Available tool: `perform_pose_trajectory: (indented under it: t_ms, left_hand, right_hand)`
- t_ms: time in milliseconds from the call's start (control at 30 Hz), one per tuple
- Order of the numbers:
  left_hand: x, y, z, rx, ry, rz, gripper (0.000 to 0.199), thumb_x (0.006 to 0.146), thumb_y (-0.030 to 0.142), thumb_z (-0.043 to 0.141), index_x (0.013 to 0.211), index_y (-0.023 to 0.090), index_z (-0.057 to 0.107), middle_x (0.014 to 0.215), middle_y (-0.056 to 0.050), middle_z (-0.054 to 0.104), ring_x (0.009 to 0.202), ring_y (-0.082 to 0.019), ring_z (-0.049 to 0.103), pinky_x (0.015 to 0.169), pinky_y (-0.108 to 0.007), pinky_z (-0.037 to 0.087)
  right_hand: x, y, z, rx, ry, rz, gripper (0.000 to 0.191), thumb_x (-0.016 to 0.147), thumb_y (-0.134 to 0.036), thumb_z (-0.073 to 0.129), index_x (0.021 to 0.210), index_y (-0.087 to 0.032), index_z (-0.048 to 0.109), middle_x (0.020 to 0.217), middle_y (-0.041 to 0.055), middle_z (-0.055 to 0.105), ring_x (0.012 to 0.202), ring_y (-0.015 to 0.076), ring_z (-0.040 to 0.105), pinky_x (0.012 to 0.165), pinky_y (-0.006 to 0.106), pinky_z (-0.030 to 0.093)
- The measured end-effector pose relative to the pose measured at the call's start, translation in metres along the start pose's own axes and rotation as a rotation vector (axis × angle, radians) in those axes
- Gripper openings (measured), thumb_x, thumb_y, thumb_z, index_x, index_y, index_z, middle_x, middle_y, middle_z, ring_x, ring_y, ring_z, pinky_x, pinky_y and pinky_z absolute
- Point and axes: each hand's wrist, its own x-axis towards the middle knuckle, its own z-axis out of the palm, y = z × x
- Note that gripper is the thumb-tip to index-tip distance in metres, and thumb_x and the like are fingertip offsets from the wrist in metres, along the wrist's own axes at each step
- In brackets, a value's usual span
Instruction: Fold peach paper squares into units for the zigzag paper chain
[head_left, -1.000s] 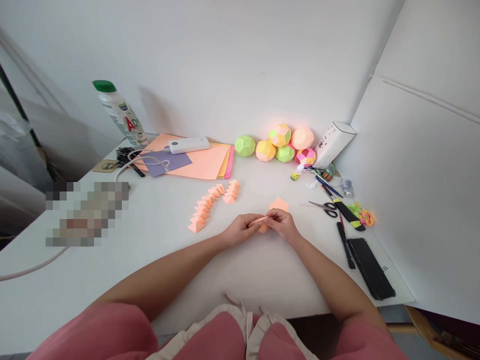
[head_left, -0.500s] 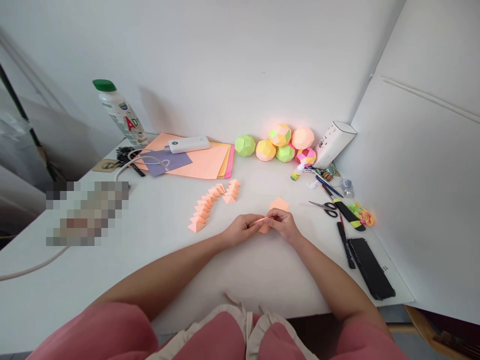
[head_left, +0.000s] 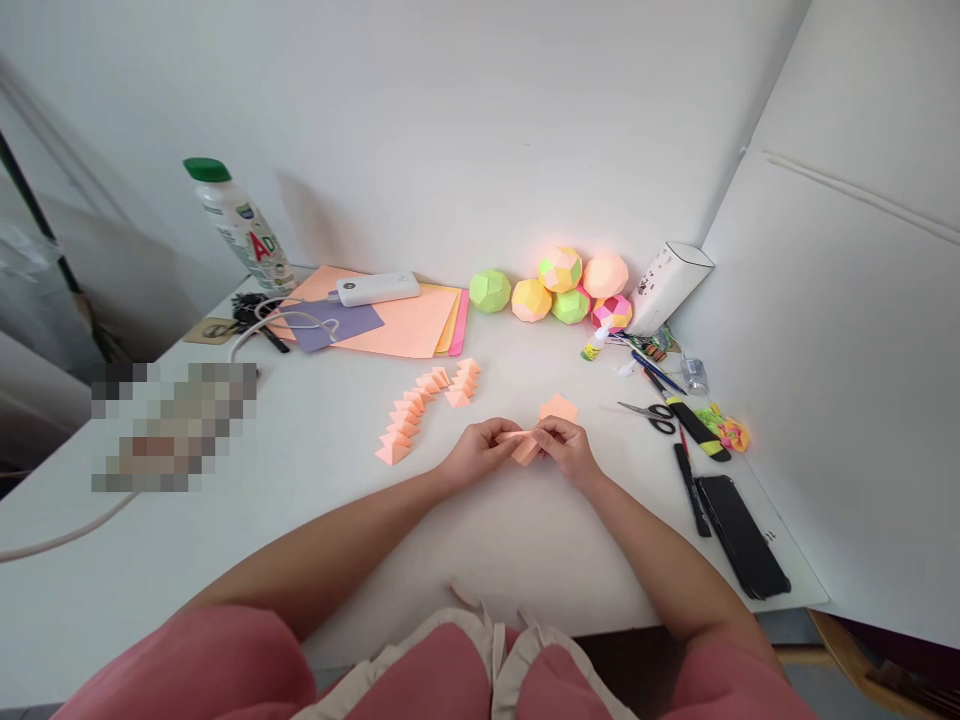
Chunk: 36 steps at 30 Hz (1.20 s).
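Note:
A small piece of peach paper (head_left: 526, 449) is held between both hands above the white table. My left hand (head_left: 478, 455) pinches its left side, and my right hand (head_left: 568, 450) grips its right side with thumb and fingers. Just behind my right hand lies another peach paper piece (head_left: 559, 407). To the left of my hands, folded peach pieces stand in a long overlapping row (head_left: 403, 418) and a shorter row (head_left: 463, 383).
Paper balls (head_left: 532, 300) sit along the wall. Scissors (head_left: 651, 413), a yellow-black cutter (head_left: 697, 430), a black marker (head_left: 691, 490) and a phone (head_left: 742, 537) lie right. Coloured sheets (head_left: 412, 326), a power bank (head_left: 379, 289) and a bottle (head_left: 247, 230) are at back left.
My left hand has shifted slightly left, its fingers farther from my right hand. The held paper has turned, and more of it shows between them.

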Motion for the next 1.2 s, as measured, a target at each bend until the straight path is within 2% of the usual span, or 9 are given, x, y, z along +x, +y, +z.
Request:
perform_pose_trajectory:
  t_ms: [100,200,300,433,533,700,800,967,1200]
  left_hand:
    - [0.000,0.001,0.000,-0.008,-0.013,-0.009,0.035,0.078,0.049,0.052,0.091,0.018,0.060,0.078,-0.002,0.060,0.068,-0.014,0.054,0.057,-0.024,0.042]
    - [0.000,0.002,-0.001,-0.003,-0.012,-0.019,0.036,0.077,0.050,0.053,0.092,0.018,0.061,0.079,-0.003,0.061,0.070,-0.015,0.055,0.058,-0.025,0.043]
    - [0.000,0.002,-0.001,-0.043,-0.012,-0.034,0.040,0.075,0.050,0.054,0.099,0.018,0.059,0.073,-0.001,0.058,0.063,-0.013,0.053,0.054,-0.023,0.042]
    - [0.001,0.002,-0.002,-0.056,-0.018,-0.036,0.046,0.073,0.046,0.059,0.109,0.019,0.054,0.060,0.005,0.046,0.051,-0.008,0.043,0.046,-0.019,0.035]
    - [0.002,0.002,-0.002,-0.048,-0.002,-0.033,0.046,0.072,0.046,0.060,0.109,0.018,0.054,0.058,0.006,0.042,0.047,-0.006,0.039,0.044,-0.019,0.032]
    - [0.002,0.003,-0.002,-0.070,-0.034,-0.006,0.043,0.074,0.046,0.058,0.106,0.017,0.056,0.055,0.006,0.042,0.044,-0.006,0.037,0.041,-0.019,0.030]
    - [0.002,0.004,-0.002,-0.071,-0.041,0.001,0.041,0.075,0.044,0.058,0.105,0.017,0.057,0.052,0.007,0.041,0.042,-0.006,0.036,0.039,-0.018,0.029]
    - [0.003,0.001,-0.002,-0.074,-0.026,0.013,0.036,0.075,0.045,0.058,0.098,0.017,0.060,0.052,0.006,0.043,0.041,-0.006,0.037,0.039,-0.018,0.029]
    - [0.002,0.001,-0.002,-0.122,-0.018,0.019,0.031,0.076,0.045,0.058,0.088,0.017,0.060,0.054,0.005,0.047,0.040,-0.005,0.038,0.038,-0.018,0.029]
  right_hand:
    - [-0.002,-0.001,0.002,-0.009,-0.016,-0.009,0.020,0.079,-0.038,0.058,0.080,-0.019,0.061,0.077,0.0013,0.058,0.060,0.0114,0.052,0.054,0.026,0.046]
    - [-0.004,0.000,0.005,-0.050,-0.043,-0.023,0.022,0.075,-0.035,0.063,0.090,-0.020,0.062,0.085,0.0037,0.061,0.071,0.0139,0.057,0.057,0.024,0.048]
    - [-0.003,0.005,0.006,-0.089,-0.048,-0.029,0.018,0.076,-0.035,0.062,0.084,-0.018,0.065,0.079,0.0042,0.063,0.069,0.0141,0.058,0.057,0.024,0.049]
    - [-0.003,0.008,0.005,-0.113,0.055,-0.033,0.019,0.076,-0.036,0.062,0.080,-0.018,0.066,0.071,0.0023,0.063,0.057,0.0118,0.055,0.050,0.024,0.048]
    - [-0.004,0.007,0.004,-0.140,0.086,-0.064,0.020,0.077,-0.036,0.060,0.083,-0.018,0.067,0.071,0.0028,0.063,0.056,0.0120,0.055,0.049,0.024,0.048]
    - [-0.003,0.005,0.005,-0.228,0.001,-0.124,0.022,0.078,-0.034,0.059,0.093,-0.019,0.066,0.082,0.0055,0.065,0.070,0.0153,0.059,0.055,0.025,0.049]
    - [-0.003,0.008,0.005,-0.231,-0.027,-0.084,0.025,0.080,-0.035,0.057,0.096,-0.019,0.066,0.084,0.0059,0.067,0.070,0.0154,0.059,0.055,0.025,0.049]
    - [-0.004,0.010,0.004,-0.204,-0.023,-0.042,0.023,0.079,-0.036,0.058,0.091,-0.019,0.069,0.079,0.0050,0.067,0.063,0.0136,0.058,0.051,0.023,0.049]
    - [-0.004,0.006,0.005,-0.062,-0.065,0.039,0.024,0.076,-0.037,0.061,0.089,-0.019,0.070,0.075,0.0035,0.064,0.060,0.0129,0.057,0.051,0.025,0.054]
